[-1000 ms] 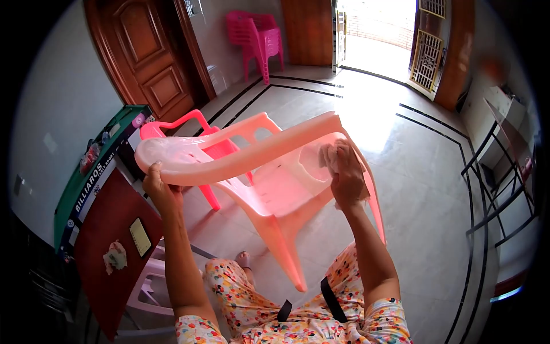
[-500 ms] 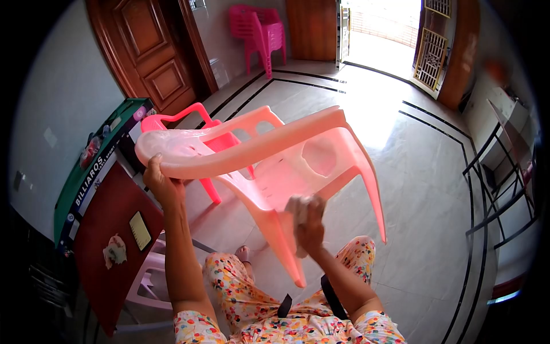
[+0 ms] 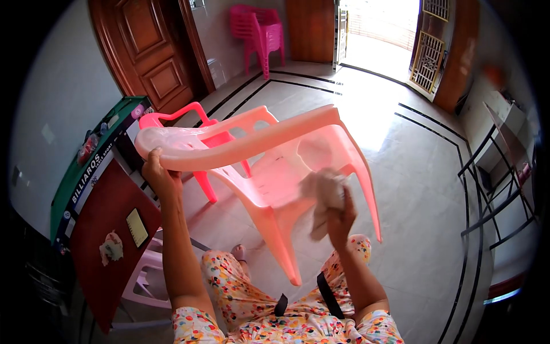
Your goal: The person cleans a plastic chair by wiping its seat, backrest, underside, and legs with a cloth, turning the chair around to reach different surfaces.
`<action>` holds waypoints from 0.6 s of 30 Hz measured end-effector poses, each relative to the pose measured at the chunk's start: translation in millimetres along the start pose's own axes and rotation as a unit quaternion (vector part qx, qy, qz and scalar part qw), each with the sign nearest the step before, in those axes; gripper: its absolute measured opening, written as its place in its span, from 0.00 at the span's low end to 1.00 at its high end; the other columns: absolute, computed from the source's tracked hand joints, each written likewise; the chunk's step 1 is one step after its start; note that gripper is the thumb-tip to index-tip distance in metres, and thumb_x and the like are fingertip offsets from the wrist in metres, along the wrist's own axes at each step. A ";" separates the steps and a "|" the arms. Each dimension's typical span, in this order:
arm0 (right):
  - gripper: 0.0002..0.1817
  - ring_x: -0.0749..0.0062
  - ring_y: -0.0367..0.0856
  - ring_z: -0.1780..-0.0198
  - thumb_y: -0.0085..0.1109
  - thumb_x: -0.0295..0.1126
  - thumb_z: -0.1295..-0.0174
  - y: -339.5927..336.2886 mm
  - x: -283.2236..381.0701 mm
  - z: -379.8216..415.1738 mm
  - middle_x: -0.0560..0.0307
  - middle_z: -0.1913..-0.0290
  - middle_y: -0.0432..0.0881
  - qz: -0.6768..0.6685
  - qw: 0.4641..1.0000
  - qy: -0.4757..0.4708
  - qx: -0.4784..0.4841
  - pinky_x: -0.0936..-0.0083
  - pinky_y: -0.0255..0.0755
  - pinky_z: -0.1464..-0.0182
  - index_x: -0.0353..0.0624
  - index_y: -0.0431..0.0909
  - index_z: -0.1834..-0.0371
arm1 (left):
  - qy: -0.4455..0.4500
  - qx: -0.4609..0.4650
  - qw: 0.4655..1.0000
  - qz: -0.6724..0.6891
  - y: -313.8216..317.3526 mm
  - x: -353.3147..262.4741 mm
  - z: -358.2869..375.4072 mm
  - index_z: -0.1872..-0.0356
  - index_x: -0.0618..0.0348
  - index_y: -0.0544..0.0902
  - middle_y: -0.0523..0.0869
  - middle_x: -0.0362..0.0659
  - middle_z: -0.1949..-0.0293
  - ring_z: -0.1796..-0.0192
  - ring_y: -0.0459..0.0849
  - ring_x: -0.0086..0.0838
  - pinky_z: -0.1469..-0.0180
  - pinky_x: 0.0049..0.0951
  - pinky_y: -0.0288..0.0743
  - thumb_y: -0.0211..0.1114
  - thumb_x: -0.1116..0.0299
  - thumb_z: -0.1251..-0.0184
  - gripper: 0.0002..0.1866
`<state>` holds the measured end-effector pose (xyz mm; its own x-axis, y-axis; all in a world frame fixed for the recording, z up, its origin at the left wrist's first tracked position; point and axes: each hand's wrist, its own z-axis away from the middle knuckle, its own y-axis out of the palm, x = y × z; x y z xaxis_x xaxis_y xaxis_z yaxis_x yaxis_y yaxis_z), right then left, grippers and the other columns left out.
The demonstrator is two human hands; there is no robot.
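Observation:
A light pink plastic chair (image 3: 240,153) is held tilted in front of me, its backrest toward the left and its legs pointing right and down. My left hand (image 3: 162,172) grips the edge of the backrest. In my right hand (image 3: 340,213) is a whitish cloth (image 3: 325,192), slightly blurred, against or close to the side of the seat; contact cannot be made out exactly. Behind the held chair stands a brighter pink chair (image 3: 207,186), partly hidden by it.
On the left are a red table (image 3: 94,275) with a crumpled cloth (image 3: 111,248) and a yellowish pad (image 3: 137,227), and a green billiards table (image 3: 64,198). Stacked pink chairs (image 3: 258,31) stand at the back. A black metal frame (image 3: 498,189) is at the right.
My right hand and the cloth have moved right and slightly up along the chair, from near its front leg. My left hand keeps its hold on the backrest.

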<state>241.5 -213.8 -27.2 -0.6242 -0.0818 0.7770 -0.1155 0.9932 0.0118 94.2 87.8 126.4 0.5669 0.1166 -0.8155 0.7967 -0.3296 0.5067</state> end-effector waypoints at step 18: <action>0.29 0.56 0.75 0.64 0.54 0.23 0.51 -3.7 -38.3 -106.9 0.51 0.66 0.73 0.484 0.849 -0.207 -0.053 0.65 0.70 0.65 0.42 0.65 0.42 | 0.015 0.001 1.000 -0.014 1.7 -0.9 -0.8 0.67 0.68 0.76 0.79 0.44 0.74 0.79 0.79 0.28 0.86 0.23 0.66 0.56 0.63 0.46 0.15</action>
<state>348.5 -205.6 10.2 -0.6071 0.7767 0.1679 0.6629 0.6115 -0.4320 95.2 87.9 128.2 0.5502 0.1545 -0.8206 0.8121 -0.3277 0.4828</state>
